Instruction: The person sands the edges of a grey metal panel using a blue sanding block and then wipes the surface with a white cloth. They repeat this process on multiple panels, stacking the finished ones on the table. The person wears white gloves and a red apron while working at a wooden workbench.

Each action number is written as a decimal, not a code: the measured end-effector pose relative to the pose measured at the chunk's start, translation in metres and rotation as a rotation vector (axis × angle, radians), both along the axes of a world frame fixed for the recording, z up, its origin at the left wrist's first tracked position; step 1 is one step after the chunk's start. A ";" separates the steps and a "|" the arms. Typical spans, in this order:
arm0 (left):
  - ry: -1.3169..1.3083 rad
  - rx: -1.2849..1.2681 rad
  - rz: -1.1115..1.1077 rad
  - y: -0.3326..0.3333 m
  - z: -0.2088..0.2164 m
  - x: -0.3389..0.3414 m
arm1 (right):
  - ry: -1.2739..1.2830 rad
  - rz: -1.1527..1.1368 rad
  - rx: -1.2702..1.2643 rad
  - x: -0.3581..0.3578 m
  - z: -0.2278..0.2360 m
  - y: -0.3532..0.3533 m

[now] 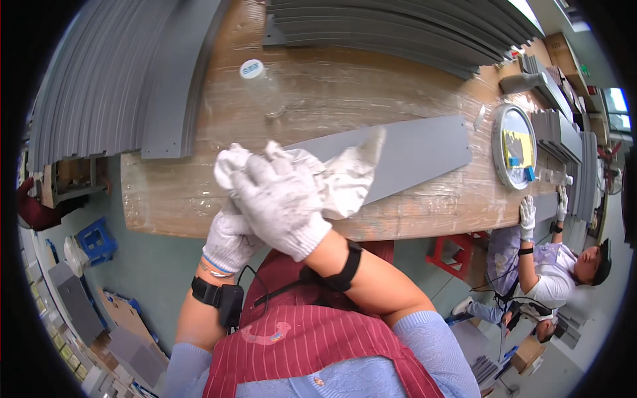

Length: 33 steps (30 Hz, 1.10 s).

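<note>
My gloved right hand [282,209] crosses over my left hand near the front edge of the table. It is closed on a crumpled white cloth [348,179], whose loose end spreads out to the right. Beneath that end lies a long flat grey panel [421,156], slanting across the table, its near-left end hidden by the hands and cloth. My left hand [229,242], also in a white knitted glove, is tucked against the underside of the right; its fingers are mostly hidden. A clear bottle with a white cap [264,89] lies beyond the hands.
Stacked grey panels [126,79] fill the table's far left, with more panels [391,30] along the far side. A round white lid [514,146] with blue and yellow pieces sits at right. Gloved co-worker [547,272] works beyond a red stool [454,259]. A blue stool [97,240] stands left.
</note>
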<state>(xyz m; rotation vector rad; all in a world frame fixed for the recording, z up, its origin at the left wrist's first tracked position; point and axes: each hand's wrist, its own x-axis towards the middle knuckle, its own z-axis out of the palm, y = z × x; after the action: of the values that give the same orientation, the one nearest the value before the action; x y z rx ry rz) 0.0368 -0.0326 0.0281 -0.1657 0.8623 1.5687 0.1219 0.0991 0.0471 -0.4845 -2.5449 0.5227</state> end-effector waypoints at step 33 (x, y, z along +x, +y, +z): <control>0.132 -0.363 -0.006 -0.023 -0.022 -0.006 | -0.334 -0.970 -0.138 0.232 -0.105 0.297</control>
<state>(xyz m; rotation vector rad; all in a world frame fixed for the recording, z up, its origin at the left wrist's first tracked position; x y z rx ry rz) 0.0306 -0.0555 0.0061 -0.3212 1.2480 1.4179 0.3540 0.3960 -0.0580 -1.8291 -2.1786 0.2461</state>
